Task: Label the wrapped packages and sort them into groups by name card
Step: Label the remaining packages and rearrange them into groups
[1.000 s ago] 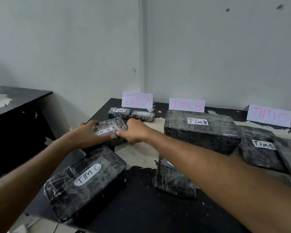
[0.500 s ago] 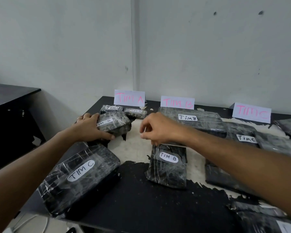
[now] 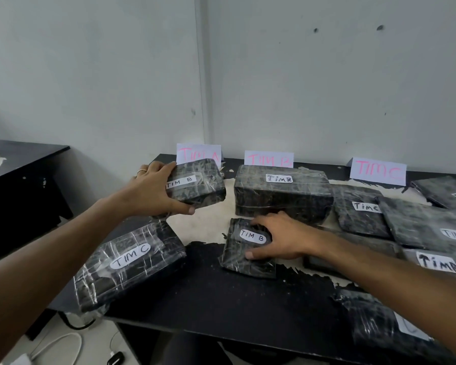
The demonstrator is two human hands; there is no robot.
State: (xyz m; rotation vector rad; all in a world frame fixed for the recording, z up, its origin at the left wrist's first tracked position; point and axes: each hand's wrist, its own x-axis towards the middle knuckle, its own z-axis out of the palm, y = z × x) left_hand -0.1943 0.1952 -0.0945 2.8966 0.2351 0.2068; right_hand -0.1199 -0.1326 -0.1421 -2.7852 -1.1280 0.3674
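The blocky TIM B package [image 3: 195,184] was raised before the TIM A card [image 3: 199,154], the left hand [image 3: 153,193] curled round its near end; it looked stiff, light and slick-wrapped. The flat TIM B packet [image 3: 244,248] lay on the table [image 3: 208,291], the right hand [image 3: 279,238] spread over its right edge, fingers and thumb clasping it; likely soft, best pinched by its edges.

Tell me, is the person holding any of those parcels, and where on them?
The left hand grips a TIM B package by its left end. The right hand curls over the right side of a flat TIM B package lying on the table.
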